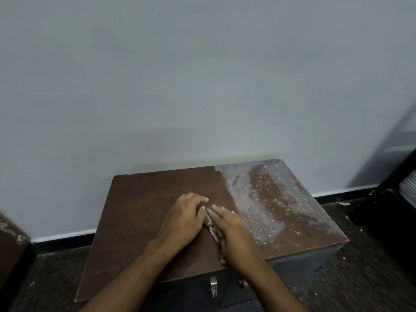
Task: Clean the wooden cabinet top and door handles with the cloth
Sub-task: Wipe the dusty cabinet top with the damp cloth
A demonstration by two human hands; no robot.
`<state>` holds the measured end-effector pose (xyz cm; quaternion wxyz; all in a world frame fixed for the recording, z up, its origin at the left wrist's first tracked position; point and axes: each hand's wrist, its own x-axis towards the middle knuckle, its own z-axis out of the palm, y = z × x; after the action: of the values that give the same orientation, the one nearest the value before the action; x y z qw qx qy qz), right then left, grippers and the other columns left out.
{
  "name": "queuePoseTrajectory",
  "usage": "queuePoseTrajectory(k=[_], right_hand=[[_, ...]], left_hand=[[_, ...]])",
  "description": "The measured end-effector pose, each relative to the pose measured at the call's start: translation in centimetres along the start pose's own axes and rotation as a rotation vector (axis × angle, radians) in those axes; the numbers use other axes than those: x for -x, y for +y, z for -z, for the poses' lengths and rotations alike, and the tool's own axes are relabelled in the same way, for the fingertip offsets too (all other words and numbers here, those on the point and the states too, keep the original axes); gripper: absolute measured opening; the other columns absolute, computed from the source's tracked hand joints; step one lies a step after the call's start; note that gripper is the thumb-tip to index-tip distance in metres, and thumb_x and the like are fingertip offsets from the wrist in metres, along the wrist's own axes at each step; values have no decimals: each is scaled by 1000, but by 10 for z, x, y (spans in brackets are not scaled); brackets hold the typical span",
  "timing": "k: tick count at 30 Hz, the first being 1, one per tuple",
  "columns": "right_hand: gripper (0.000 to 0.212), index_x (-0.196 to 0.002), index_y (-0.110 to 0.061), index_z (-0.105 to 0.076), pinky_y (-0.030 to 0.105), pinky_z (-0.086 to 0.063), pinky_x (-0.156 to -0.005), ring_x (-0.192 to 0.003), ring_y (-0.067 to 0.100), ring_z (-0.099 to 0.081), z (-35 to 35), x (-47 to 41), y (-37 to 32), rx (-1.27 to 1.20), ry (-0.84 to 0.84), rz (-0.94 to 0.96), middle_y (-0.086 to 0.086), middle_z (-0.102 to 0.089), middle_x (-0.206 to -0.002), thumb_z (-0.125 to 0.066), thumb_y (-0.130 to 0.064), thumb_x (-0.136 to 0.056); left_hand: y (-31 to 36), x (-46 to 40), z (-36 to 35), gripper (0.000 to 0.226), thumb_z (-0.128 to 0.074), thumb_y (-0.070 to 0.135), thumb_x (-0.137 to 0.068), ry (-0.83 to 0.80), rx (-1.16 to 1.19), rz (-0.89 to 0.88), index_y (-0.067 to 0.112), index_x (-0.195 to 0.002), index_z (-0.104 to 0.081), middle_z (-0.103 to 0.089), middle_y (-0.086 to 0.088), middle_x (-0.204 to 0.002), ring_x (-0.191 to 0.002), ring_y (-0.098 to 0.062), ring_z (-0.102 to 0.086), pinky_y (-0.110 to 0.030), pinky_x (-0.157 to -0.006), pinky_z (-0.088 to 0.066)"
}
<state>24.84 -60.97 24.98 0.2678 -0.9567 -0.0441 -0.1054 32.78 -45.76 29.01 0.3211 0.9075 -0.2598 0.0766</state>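
A low brown wooden cabinet top (146, 212) stands against a pale wall. Its left part is dark and plain, while its right part (270, 199) is covered with whitish dust and specks. A crumpled grey-green cloth (210, 222) lies near the middle of the top, mostly hidden under my hands. My left hand (182, 221) has its fingers curled over the cloth's left edge. My right hand (231, 235) lies flat with straight fingers pressing on the cloth. A metal door handle (213, 287) shows below the front edge.
The pale wall (202, 86) rises directly behind the cabinet, with a dark skirting (344, 194) along the floor. The floor (360, 278) is dark and speckled. A dark object (396, 210) stands at the right, and another brown piece of furniture (11, 244) at the left edge.
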Motion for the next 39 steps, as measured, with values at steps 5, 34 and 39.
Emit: queuePoseTrajectory(k=[5, 34, 39], right_hand=[[38, -132, -19, -60, 33, -38, -109, -123, 16, -51, -11, 6, -34, -44, -12, 4, -3, -56, -131, -43, -28, -99], [55, -151, -26, -42, 34, -22, -123, -147, 7, -28, 28, 68, 20, 34, -62, 27, -11, -36, -159, -37, -29, -97], [58, -156, -27, -32, 34, -25, -123, -148, 13, -26, 38, 21, 45, 90, -36, -62, -8, -28, -162, -50, -20, -101]], left_hand=[[9, 0, -7, 27, -53, 21, -94, -10, 3, -22, 24, -118, -64, -63, 12, -116, -107, -1, -50, -17, -95, -38], [21, -20, -31, 27, -55, 24, -95, -56, 7, -116, 26, -120, -63, -62, 15, -113, -102, 1, -47, -18, -89, -39], [10, -37, -33, 27, -55, 25, -95, -57, -49, -122, 24, -120, -63, -62, 12, -115, -106, -4, -51, -25, -92, -45]])
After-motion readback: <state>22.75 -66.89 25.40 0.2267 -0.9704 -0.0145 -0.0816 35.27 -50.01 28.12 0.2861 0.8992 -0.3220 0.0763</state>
